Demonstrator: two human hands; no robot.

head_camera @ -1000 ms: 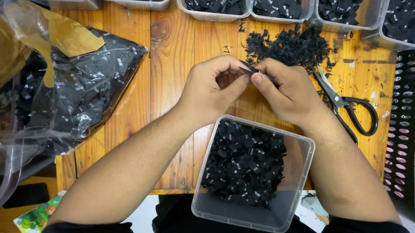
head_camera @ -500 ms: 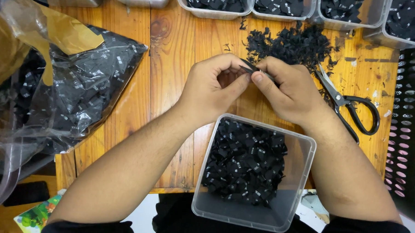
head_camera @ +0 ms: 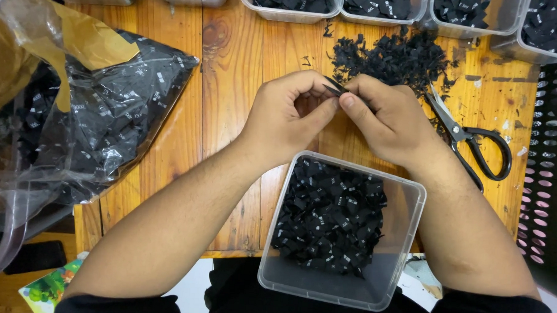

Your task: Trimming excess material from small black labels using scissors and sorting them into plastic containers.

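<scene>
My left hand [head_camera: 287, 113] and my right hand [head_camera: 388, 120] meet above the wooden table [head_camera: 245, 56], fingertips pinched together on one small black fabric label [head_camera: 334, 86]. Just below them a clear plastic tub [head_camera: 385, 283] rests at the table's near edge, partly filled with black labels [head_camera: 329, 217]. Beyond my hands lies a loose heap of black labels [head_camera: 396, 56].
Black-handled scissors [head_camera: 476, 148] lie right of my right hand. A large clear plastic bag of black labels [head_camera: 101, 119] fills the left side. Several clear tubs [head_camera: 290, 6] of labels line the far edge. A dark perforated basket [head_camera: 547, 160] stands at the right.
Both hands stay together over the table; the fingers have shifted slightly on the label. Nothing else has moved.
</scene>
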